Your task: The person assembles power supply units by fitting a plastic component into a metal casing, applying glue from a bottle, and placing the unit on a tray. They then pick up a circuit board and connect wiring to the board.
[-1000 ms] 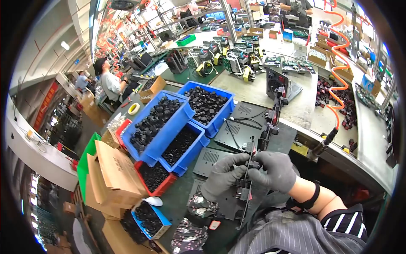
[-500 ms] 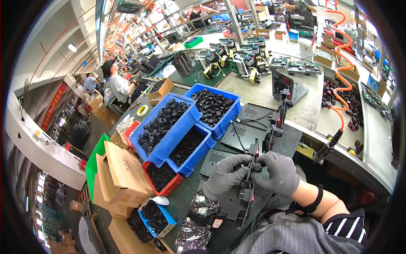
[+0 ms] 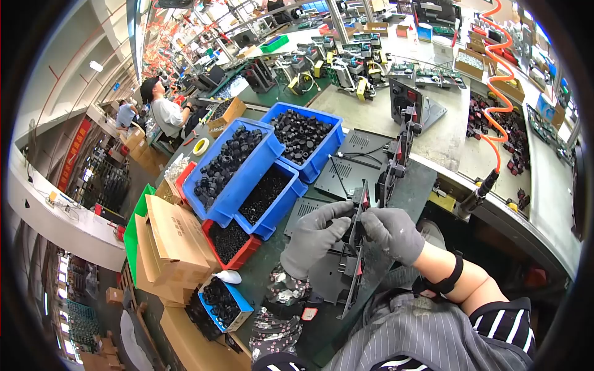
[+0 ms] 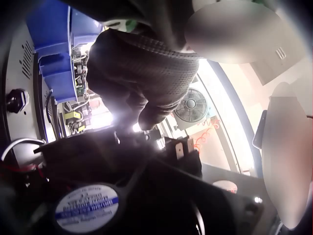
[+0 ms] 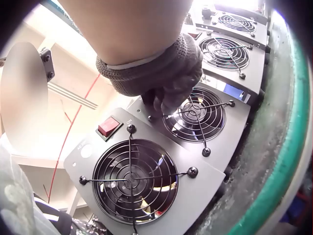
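My left hand [image 3: 315,241] and right hand [image 3: 397,236], both in grey gloves, meet at opposite sides of an upright metal fan panel [image 3: 350,272]. Outside it, the right hand [image 5: 178,90] pinches a small black part [image 5: 148,99] against the panel, beside a round wire fan guard [image 5: 194,112]. A nearer panel in the right wrist view carries a red rocker switch [image 5: 108,126]. Behind the panel, my left hand [image 4: 142,78] has its fingers bent and its fingertips at the metal; what lies between them is hidden. A fan label [image 4: 87,208] shows below.
Blue bins [image 3: 216,191] of black parts and a red bin [image 3: 247,247] stand left of the work. More fan units [image 3: 396,157] line up beyond. A coiled orange hose [image 3: 495,114] hangs at right; cardboard boxes [image 3: 176,241] sit at left.
The head view has shifted, then swung back. The left thumb and forefinger look more parted than before. The round black part seen at the right fingertips is now hidden there in the head view.
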`<action>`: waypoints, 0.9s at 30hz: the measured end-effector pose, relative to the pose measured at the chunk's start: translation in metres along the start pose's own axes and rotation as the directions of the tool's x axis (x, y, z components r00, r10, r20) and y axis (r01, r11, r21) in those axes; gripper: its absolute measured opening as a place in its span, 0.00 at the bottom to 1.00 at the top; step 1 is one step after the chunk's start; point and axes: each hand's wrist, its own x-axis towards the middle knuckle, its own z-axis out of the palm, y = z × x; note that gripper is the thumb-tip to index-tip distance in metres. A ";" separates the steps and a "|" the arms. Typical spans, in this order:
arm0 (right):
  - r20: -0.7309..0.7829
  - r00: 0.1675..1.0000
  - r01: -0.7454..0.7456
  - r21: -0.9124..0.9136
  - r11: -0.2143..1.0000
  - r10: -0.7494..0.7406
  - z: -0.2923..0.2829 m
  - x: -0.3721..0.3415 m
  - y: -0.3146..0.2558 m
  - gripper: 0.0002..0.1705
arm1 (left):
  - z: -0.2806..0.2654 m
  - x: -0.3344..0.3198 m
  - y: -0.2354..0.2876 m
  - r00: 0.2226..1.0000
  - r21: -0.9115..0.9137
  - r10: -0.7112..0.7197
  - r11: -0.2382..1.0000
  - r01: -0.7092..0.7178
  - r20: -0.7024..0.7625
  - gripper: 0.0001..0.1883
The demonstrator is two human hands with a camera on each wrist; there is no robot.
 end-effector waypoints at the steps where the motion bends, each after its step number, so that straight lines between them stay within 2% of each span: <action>1: -0.016 0.999 0.034 -0.024 0.999 -0.034 0.001 0.000 0.002 0.22 | 0.004 0.000 0.002 1.000 0.012 0.007 1.000 -0.007 0.003 0.18; 4: -0.011 1.000 0.028 -0.043 0.999 -0.029 0.001 0.001 0.003 0.22 | 0.005 -0.004 -0.005 1.000 0.012 0.014 1.000 -0.014 0.001 0.16; 7: -0.021 0.998 0.055 -0.048 0.997 -0.056 0.000 0.000 0.003 0.22 | 0.002 -0.009 0.003 0.996 0.036 0.080 0.996 -0.079 -0.024 0.11; 8: -0.031 0.997 0.070 -0.048 0.996 -0.071 0.000 -0.001 0.004 0.21 | 0.007 -0.014 0.008 0.987 -0.059 0.132 0.989 -0.138 -0.092 0.11; 10: -0.096 0.989 0.098 -0.123 0.988 -0.110 0.001 -0.004 0.006 0.18 | 0.007 -0.010 0.010 0.962 0.108 0.138 0.988 -0.115 -0.237 0.13; 11: -0.132 0.987 0.071 -0.152 0.986 -0.092 0.003 -0.007 0.005 0.17 | 0.006 -0.007 0.013 0.971 0.102 0.081 0.993 -0.059 -0.224 0.13; 12: -0.149 0.972 0.141 -0.241 0.960 -0.181 0.001 -0.010 0.003 0.18 | 0.005 -0.008 0.011 0.977 0.079 0.009 0.997 0.009 -0.214 0.14; 13: -0.189 0.961 0.129 -0.329 0.935 -0.199 0.004 -0.012 0.002 0.19 | 0.005 -0.008 0.002 0.983 0.129 0.020 0.992 0.004 -0.183 0.14; 14: -0.229 0.928 0.193 -0.378 0.905 -0.294 0.008 -0.012 0.003 0.19 | 0.007 -0.004 -0.005 0.988 0.181 0.056 0.983 -0.029 -0.146 0.15; 15: -0.217 0.936 0.176 -0.397 0.901 -0.279 0.009 -0.011 0.005 0.18 | 0.012 -0.005 -0.004 0.994 0.113 0.062 0.992 -0.052 -0.086 0.15; 17: -0.191 0.949 0.151 -0.422 0.894 -0.251 0.007 -0.009 0.005 0.16 | 0.013 -0.002 -0.006 0.996 0.064 0.043 0.997 -0.038 -0.077 0.16; 19: -0.052 0.994 0.076 -0.339 0.938 -0.099 0.001 -0.006 0.000 0.16 | 0.009 0.000 -0.011 0.996 -0.006 0.051 0.999 -0.052 -0.071 0.14; 20: -0.040 0.995 0.070 -0.343 0.937 -0.089 0.002 -0.005 0.003 0.16 | 0.009 0.000 -0.014 0.987 0.020 0.130 0.991 -0.129 -0.097 0.10; 21: -0.001 1.000 -0.014 -0.097 0.995 0.014 0.002 -0.005 0.006 0.18 | 0.007 0.001 -0.018 0.984 -0.004 0.159 0.987 -0.160 -0.080 0.10; 22: 0.059 0.993 -0.114 0.151 0.982 0.106 0.003 -0.006 0.007 0.20 | 0.003 0.000 -0.020 0.980 -0.027 0.188 0.981 -0.190 -0.064 0.09; 24: 0.101 0.985 -0.154 0.164 0.974 0.139 -0.002 -0.007 0.007 0.22 | -0.007 -0.006 -0.017 0.974 -0.097 0.227 0.969 -0.228 -0.023 0.09; 25: 0.032 0.999 -0.006 -0.029 1.000 0.006 -0.005 -0.006 0.010 0.23 | -0.008 -0.008 -0.013 0.962 -0.164 0.271 0.951 -0.264 0.020 0.09; 26: -0.010 0.991 0.130 -0.231 0.964 -0.136 -0.007 -0.006 0.012 0.23 | -0.005 -0.009 -0.008 0.965 -0.169 0.261 0.953 -0.253 0.024 0.09; 27: -0.086 0.974 0.163 -0.370 0.915 -0.209 -0.005 -0.006 0.011 0.23 | 0.002 -0.008 0.000 0.980 -0.039 0.181 0.982 -0.184 -0.081 0.10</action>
